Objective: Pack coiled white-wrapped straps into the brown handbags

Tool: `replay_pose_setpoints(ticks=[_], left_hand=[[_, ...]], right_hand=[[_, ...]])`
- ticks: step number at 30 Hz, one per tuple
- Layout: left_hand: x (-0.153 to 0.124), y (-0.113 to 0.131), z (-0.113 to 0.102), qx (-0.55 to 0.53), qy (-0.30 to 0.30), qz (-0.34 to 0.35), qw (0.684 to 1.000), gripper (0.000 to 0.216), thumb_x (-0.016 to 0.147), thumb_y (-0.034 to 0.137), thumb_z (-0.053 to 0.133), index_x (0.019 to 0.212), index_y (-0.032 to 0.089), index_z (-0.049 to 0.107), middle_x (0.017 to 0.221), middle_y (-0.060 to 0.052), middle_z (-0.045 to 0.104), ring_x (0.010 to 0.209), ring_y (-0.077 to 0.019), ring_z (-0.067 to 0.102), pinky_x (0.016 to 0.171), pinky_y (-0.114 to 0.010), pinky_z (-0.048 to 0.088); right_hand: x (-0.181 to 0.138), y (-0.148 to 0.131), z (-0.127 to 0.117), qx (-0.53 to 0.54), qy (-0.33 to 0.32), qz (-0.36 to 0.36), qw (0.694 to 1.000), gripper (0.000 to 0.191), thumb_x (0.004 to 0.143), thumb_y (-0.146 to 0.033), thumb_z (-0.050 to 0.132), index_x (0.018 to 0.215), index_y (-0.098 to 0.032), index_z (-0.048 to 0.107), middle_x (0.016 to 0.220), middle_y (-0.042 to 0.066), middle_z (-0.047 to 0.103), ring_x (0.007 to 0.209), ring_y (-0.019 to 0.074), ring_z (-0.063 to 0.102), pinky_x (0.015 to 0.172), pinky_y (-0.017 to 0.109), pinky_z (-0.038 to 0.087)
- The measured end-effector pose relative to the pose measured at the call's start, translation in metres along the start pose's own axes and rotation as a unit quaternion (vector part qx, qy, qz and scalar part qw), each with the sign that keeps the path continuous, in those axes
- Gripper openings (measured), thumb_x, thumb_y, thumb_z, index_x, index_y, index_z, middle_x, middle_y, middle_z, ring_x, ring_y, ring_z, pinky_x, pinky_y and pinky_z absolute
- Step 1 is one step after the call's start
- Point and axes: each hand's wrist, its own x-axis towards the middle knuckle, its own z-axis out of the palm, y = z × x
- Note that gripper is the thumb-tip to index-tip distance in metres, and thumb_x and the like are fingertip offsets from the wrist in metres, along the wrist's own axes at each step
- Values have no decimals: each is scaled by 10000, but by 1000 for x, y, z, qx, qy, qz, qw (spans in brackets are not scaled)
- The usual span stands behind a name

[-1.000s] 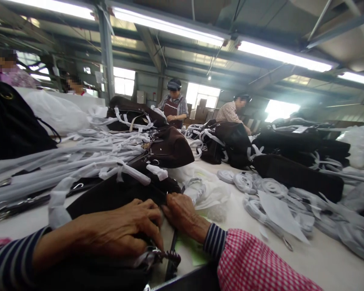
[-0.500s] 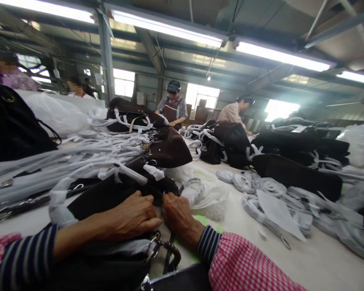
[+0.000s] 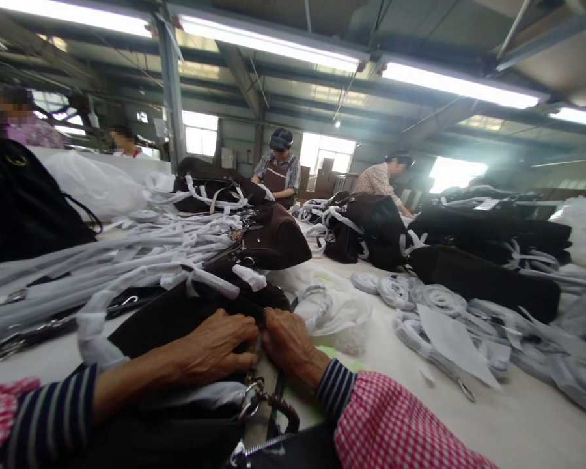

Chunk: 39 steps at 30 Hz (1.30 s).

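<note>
As you look down from the head camera, your left hand (image 3: 209, 348) and your right hand (image 3: 288, 342) sit side by side, knuckles nearly touching, on the near edge of a dark brown bag (image 3: 176, 316). This bag lies flat on the white table (image 3: 517, 417), right in front of you. Your left hand is palm down on it with the fingers bent over the edge. Your right hand curls its fingers (image 3: 273, 322) at the same spot. The tips of both hands are tucked out of sight, so you cannot tell whether they pinch the fabric or only press on it.

Just below your hands a metal ring (image 3: 249, 396) links to a braided strap (image 3: 282, 407), and a zipper (image 3: 258, 449) runs along the bottom of the frame. Your right forearm wears a red checked sleeve (image 3: 400, 423) over a striped cuff.

White wrapped straps (image 3: 127, 260) fan out to the left of the bag, and one crosses its top. A second brown bag (image 3: 273, 241) lies just behind it. A clear plastic bag (image 3: 342, 312) lies near your right hand, with coils of white wrapping (image 3: 395, 293) beyond it and long black bags (image 3: 483, 280) further right. A black bag (image 3: 19, 202) stands at the far left. Two co-workers (image 3: 278, 172) (image 3: 383, 182) bend over the far end of the table.
</note>
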Motion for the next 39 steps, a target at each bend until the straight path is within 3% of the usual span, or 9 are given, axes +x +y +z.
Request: replay_pose_setpoints(ticks=[8, 12, 14, 20, 24, 26, 29, 33, 39], left_hand=[[1, 1, 0, -63, 10, -34, 997, 313, 871, 286, 581, 1178, 225, 585, 1050, -32, 707, 972, -284, 649, 869, -405, 395], [3, -1, 3, -96, 29, -37, 994, 224, 880, 330, 609, 1088, 249, 629, 1016, 5, 732, 964, -259, 654, 882, -387, 397], [3, 0, 3, -94, 33, -36, 994, 205, 876, 353, 624, 1049, 250, 663, 1000, 10, 742, 947, -250, 655, 872, -372, 406], [4, 0, 4, -108, 43, -8, 993, 132, 850, 274, 643, 932, 229, 737, 941, 18, 744, 938, -226, 654, 850, -330, 413], [8, 0, 8, -79, 41, 32, 996, 171, 935, 315, 612, 895, 219, 748, 911, 2, 722, 874, -206, 645, 828, -341, 382], [10, 0, 11, -56, 39, 47, 997, 181, 957, 306, 592, 900, 211, 735, 929, -10, 719, 856, -201, 634, 818, -353, 364], [11, -2, 17, -42, 56, 51, 996, 160, 963, 264, 561, 896, 190, 687, 928, -16, 709, 834, -197, 612, 821, -362, 356], [10, -6, 18, -59, 69, 58, 994, 153, 969, 261, 539, 898, 192, 656, 882, -4, 687, 823, -196, 589, 806, -341, 365], [4, -13, 10, -75, 45, 71, 994, 177, 1013, 294, 530, 905, 212, 643, 893, 16, 672, 856, -185, 583, 806, -318, 355]], right_hand=[[-10, 16, -6, 203, 12, 20, 979, 106, 814, -99, 566, 774, -166, 639, 735, -2, 657, 696, 138, 585, 622, 230, 381], [-21, 15, -3, 510, -45, 28, 858, 72, 700, -92, 621, 660, -152, 621, 617, -38, 574, 585, 104, 496, 552, 209, 357], [-26, 13, -3, 573, -56, 40, 817, 62, 677, -102, 638, 633, -146, 631, 583, -42, 572, 552, 92, 472, 535, 204, 349], [-32, 8, -16, 615, -88, 93, 778, 124, 728, -196, 681, 625, -140, 640, 532, -32, 595, 429, 66, 429, 425, 190, 298], [-37, 23, -37, 596, -167, 44, 784, 194, 824, -306, 664, 765, -123, 692, 665, 5, 671, 476, 74, 498, 459, 190, 389], [-44, 35, -49, 573, -153, 28, 805, 203, 833, -317, 672, 837, -118, 713, 731, 15, 681, 531, 91, 535, 509, 210, 441], [-62, 50, -60, 464, -86, 31, 881, 154, 864, -269, 654, 862, -134, 728, 752, 10, 659, 607, 116, 553, 572, 233, 436], [-89, 50, -56, 214, -68, -1, 975, 133, 883, -301, 717, 875, -171, 690, 844, 15, 663, 755, 151, 564, 668, 260, 393], [-98, 39, -39, 31, -77, -61, 995, 89, 952, -233, 572, 904, -168, 608, 907, 48, 655, 762, 163, 557, 722, 294, 390]])
